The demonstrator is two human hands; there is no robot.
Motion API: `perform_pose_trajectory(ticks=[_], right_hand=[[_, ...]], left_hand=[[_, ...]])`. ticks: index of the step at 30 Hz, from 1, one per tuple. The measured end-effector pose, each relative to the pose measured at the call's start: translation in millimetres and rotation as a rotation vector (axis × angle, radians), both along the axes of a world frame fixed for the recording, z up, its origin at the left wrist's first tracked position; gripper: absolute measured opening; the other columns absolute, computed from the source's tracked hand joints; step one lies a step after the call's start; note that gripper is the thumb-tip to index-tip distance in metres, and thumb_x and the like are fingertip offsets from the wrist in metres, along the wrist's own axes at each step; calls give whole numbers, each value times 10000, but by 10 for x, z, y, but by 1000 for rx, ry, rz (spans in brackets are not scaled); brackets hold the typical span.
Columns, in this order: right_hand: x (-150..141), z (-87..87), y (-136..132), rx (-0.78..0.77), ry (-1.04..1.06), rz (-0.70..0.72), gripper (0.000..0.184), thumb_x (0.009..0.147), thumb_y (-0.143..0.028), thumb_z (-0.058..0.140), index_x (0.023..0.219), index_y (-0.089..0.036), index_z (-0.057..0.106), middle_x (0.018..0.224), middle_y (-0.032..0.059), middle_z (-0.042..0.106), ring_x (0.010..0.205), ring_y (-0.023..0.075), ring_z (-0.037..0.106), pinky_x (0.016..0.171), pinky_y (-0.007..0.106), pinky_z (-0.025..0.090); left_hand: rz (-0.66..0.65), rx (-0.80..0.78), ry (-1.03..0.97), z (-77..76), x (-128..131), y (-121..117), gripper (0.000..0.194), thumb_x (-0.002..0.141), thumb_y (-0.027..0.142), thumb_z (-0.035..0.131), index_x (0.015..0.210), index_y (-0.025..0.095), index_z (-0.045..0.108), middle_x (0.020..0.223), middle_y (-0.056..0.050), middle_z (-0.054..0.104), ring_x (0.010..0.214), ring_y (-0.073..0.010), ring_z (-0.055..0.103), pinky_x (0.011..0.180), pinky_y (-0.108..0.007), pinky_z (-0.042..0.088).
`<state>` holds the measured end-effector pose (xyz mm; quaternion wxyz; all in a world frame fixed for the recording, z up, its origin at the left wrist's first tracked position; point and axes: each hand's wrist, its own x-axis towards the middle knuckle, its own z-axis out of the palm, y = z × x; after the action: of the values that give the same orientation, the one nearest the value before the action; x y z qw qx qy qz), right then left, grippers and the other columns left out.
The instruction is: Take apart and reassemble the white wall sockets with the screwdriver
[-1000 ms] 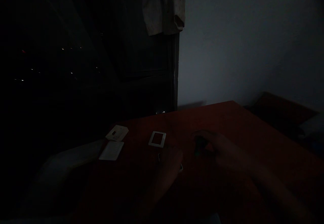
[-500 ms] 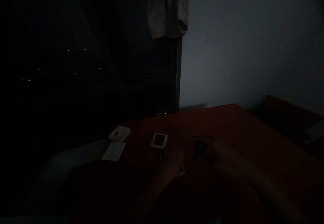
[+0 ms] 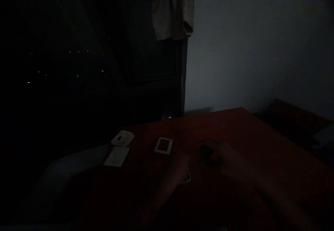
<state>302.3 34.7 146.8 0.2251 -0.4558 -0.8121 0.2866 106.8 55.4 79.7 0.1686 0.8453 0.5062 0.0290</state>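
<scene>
The scene is very dim. My right hand [image 3: 227, 156] curves its thumb and fingers round a small dark green object [image 3: 205, 154] over the table; its kind is too dark to tell. My left hand [image 3: 179, 166] is closed, low over the table, with its fingertips turned away and hidden. Beneath its right side shows the corner of a flat thing with a pale rim [image 3: 188, 178], mostly covered by the hand. Just beyond my left hand lies a white square frame [image 3: 157, 150] with an open middle.
On the reddish table [image 3: 224, 123], a pale plate with a small slot [image 3: 126, 138] lies at the far left edge, beside a flat white panel [image 3: 116, 157]. A cloth [image 3: 172, 18] hangs above, between a dark window [image 3: 78, 95] and a pale wall [image 3: 247, 43].
The whole view has shifted slightly, so things sit a little farther right and lower. Both hands keep nearly the same places over the table, with only small movements.
</scene>
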Motion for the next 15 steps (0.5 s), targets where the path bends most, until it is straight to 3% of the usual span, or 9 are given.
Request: perform_pose_trajectory(ticks=[5, 8, 11, 15], right_hand=[[25, -24, 7, 28, -8, -25, 559, 738, -13, 514, 1253, -231, 533, 1160, 82, 640, 994, 212, 626, 844, 348, 487], [66, -7, 7, 36, 18, -36, 525, 753, -39, 532, 1243, -226, 542, 1113, 82, 658, 941, 203, 640, 811, 336, 500], [108, 27, 16, 60, 56, -99, 447, 788, -126, 569, 1223, -225, 546, 1079, 78, 668, 885, 196, 653, 751, 314, 515], [68, 86, 29, 152, 78, -225, 285, 845, -295, 573, 1122, -230, 568, 996, 52, 680, 831, 186, 654, 693, 297, 508]], left_hand=[[73, 26, -124, 39, -269, -54, 186, 828, 125, 505, 845, 212, 668, 858, -31, 704, 810, -173, 651, 706, -242, 461], [183, 37, -183, -63, -625, -172, 231, 858, 137, 448, 902, 211, 663, 917, -33, 717, 847, -169, 661, 738, -249, 484], [358, 56, -308, -337, -1114, -351, 230, 847, 215, 466, 916, 249, 683, 966, -17, 726, 903, -186, 668, 819, -290, 513], [497, 105, -286, -836, -1717, -573, 274, 827, 302, 462, 944, 268, 708, 1020, -18, 732, 960, -217, 679, 881, -346, 533]])
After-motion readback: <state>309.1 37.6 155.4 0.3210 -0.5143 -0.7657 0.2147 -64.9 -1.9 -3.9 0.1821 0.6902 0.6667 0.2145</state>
